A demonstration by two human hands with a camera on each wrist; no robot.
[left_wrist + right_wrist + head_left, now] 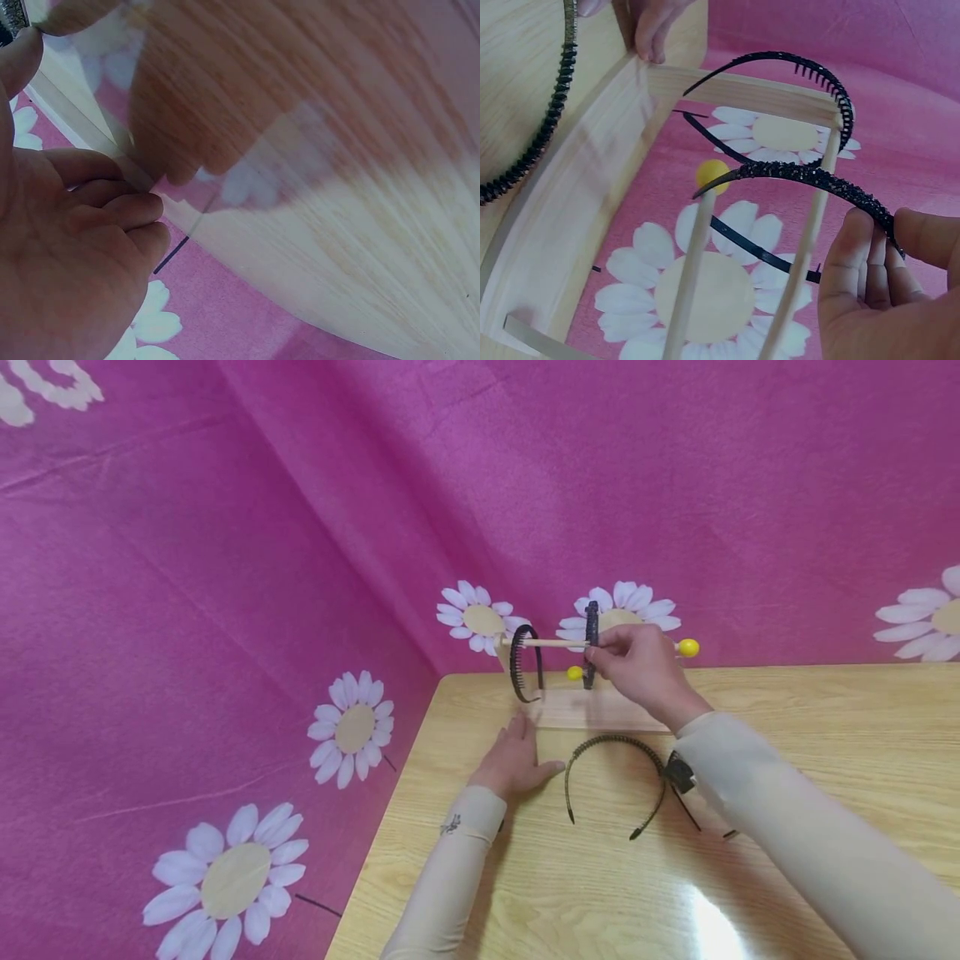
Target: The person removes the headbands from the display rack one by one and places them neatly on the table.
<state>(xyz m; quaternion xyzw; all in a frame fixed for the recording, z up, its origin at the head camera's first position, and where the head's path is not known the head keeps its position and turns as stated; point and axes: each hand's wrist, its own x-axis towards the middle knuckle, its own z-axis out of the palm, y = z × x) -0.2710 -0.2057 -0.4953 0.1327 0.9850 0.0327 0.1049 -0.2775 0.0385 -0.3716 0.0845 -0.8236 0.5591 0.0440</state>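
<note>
My right hand (643, 668) pinches a black glittery headband (802, 174) between thumb and fingers. That headband hangs over the upper rod of a wooden stand (600, 710), near the rod's middle. Another black headband, one with comb teeth (517, 664), hangs at the rod's left end. My left hand (513, 760) lies on the table by the stand's front left corner, its fingertips touching or very close to the base. In the left wrist view the left palm (75, 262) shows, holding nothing.
A dark coiled headband (617, 739) lies on the table in front of the stand. Tips of a further dark headband (686, 810) show beneath my right forearm. Yellow balls (688, 647) cap the rods. A pink flowered cloth (750, 510) stands behind and left of the wooden table (570, 893).
</note>
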